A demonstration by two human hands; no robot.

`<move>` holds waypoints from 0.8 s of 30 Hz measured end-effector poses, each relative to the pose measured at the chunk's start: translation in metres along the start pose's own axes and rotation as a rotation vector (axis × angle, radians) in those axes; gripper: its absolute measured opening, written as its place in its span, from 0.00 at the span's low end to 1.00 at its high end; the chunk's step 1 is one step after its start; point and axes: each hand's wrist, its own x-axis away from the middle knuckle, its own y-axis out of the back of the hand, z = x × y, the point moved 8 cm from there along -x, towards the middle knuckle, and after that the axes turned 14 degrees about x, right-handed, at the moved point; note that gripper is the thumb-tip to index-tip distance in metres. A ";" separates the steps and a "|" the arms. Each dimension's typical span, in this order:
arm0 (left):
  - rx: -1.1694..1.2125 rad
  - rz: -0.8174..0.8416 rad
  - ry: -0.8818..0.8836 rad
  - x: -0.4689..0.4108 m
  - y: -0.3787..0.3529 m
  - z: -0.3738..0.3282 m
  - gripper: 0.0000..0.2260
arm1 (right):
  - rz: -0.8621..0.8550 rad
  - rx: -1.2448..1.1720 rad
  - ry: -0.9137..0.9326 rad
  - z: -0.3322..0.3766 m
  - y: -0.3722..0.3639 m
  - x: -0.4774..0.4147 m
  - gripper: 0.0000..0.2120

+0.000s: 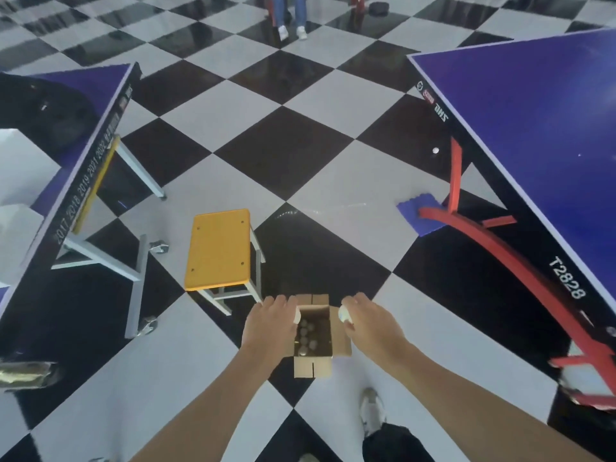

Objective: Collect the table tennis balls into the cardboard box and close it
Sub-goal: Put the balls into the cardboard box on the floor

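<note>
Person stands over the work, one shoe (371,408) at 5 o'clock of the cardboard box (313,368), both arms reaching down. Box sits on the checkered floor (283,151), all flaps folded out, long axis running 12 to 6, away from the person. Left hand (270,320) hangs at the box's 9 o'clock rim, fingers curled round the left ball (296,316). Right hand (366,320) hangs at the 3 o'clock rim, pinching the right ball (345,314). Hands are apart, with the opening between them. Each ball is at or just over the rim, so neither hand looks nearer; the drop is inward, toward the centre line. Balls in the box (306,335) already cover much of the bottom. Yellow stool (218,248) stands just beside the box at 10 o'clock. A loose ball (435,150) lies well apart at about 1 o'clock, under the edge of the right table (533,121), near its red leg (455,181) and beyond the blue mat (413,210); likely the right hand's side. Left table (96,135) at 9 to 10 o'clock. Flaps not yet closed. Another person's legs (290,15) at 12 o'clock, far off.
</note>
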 end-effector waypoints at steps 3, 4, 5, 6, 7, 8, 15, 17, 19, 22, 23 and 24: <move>0.020 -0.005 0.022 -0.014 -0.044 0.018 0.17 | 0.006 0.041 0.023 -0.001 -0.047 -0.015 0.15; 0.024 -0.012 0.024 -0.022 -0.060 0.022 0.17 | 0.003 0.060 0.028 -0.004 -0.064 -0.024 0.14; 0.019 -0.015 0.018 -0.030 -0.081 0.027 0.17 | 0.001 0.080 0.030 -0.006 -0.084 -0.033 0.14; 0.015 -0.013 0.008 -0.039 -0.103 0.031 0.17 | -0.002 0.099 0.030 -0.009 -0.105 -0.043 0.14; 0.011 -0.013 0.001 -0.049 -0.126 0.036 0.17 | -0.004 0.115 0.030 -0.013 -0.127 -0.054 0.15; 0.004 -0.022 -0.007 -0.059 -0.151 0.041 0.17 | -0.010 0.132 0.030 -0.016 -0.150 -0.065 0.15; -0.018 0.031 0.016 -0.125 -0.332 0.090 0.19 | -0.103 0.129 0.051 -0.026 -0.322 -0.129 0.14; -0.057 0.051 0.014 -0.137 -0.374 0.102 0.18 | -0.111 0.143 0.074 -0.025 -0.367 -0.142 0.13; -0.096 0.072 -0.014 -0.145 -0.411 0.112 0.19 | -0.103 0.205 0.091 -0.024 -0.406 -0.153 0.11; -0.080 0.112 -0.045 -0.151 -0.459 0.123 0.21 | -0.100 0.223 0.105 -0.023 -0.452 -0.161 0.12; -0.047 0.129 -0.051 -0.151 -0.473 0.125 0.22 | -0.084 0.205 0.115 -0.021 -0.466 -0.161 0.12; -0.012 0.130 -0.064 -0.151 -0.484 0.126 0.22 | -0.085 0.197 0.124 -0.020 -0.477 -0.163 0.13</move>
